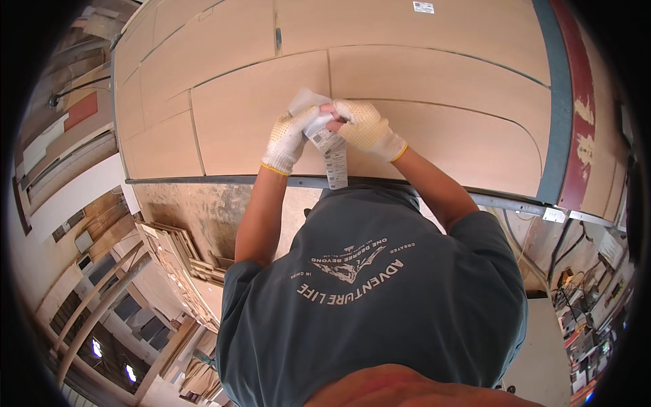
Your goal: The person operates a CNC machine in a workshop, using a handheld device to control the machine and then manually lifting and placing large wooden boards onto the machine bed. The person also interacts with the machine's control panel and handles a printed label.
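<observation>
A strip of printed white labels [336, 166] hangs down between my hands to the near edge of the table. My left hand [286, 141], in a white knitted glove, is closed around the upper part of the strip, with pale backing paper [306, 100] standing up beyond it. My right hand [369, 129], in a yellowish dotted glove with bare fingertips showing, is closed in a pinch at the same strip. Both hands are above a large tan board [434, 74] cut into several panels with narrow gaps between them. Exactly what lies between the right fingertips is partly hidden.
One small white label [423, 7] lies on a far panel. A blue-grey strip [557, 102] and a worn dark red beam [582, 122] border the board at right. Stacked boards [178, 254] lean below the table at left; cluttered gear [590, 305] stands at lower right.
</observation>
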Available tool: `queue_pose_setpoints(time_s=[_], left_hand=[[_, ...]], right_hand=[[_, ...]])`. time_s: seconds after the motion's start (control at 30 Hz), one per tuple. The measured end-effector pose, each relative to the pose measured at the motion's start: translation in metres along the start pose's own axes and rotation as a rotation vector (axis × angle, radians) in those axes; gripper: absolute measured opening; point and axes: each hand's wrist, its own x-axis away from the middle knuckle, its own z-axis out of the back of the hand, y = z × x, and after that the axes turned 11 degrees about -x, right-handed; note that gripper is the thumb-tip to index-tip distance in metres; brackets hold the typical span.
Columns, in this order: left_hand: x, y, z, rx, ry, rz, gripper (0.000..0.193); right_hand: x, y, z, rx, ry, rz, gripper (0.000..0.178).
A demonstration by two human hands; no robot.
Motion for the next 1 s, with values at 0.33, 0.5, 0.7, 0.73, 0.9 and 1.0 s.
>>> queue_pose_setpoints(time_s=[0.33,0.5,0.7,0.73,0.9,1.0], left_hand=[[0.022,-0.019,-0.001,0.072,-0.065,0.233,0.042],[0.025,-0.026,0.006,-0.132,0.035,0.202,0.032],[0.028,-0.043,-0.002,-0.111,-0.023,0.312,0.03],[0.027,-0.046,-0.004,-0.133,0.002,0.284,0.028],[0.023,-0.057,-0.011,-0.264,0.061,0.275,0.023],[0.026,-0.06,-0.007,-0.296,0.015,0.276,0.021]], right_hand=[[0.026,0.003,-0.009,-0.045,-0.039,-0.093,0.033],[0.029,0.013,-0.016,0.087,0.016,-0.148,0.023],[0.048,0.035,-0.019,0.051,0.041,-0.171,0.016],[0.053,0.038,-0.018,0.139,0.055,-0.136,0.018],[0.063,0.045,-0.017,0.008,0.085,-0.315,0.019],[0.068,0.048,-0.016,-0.204,0.077,-0.467,0.024]])
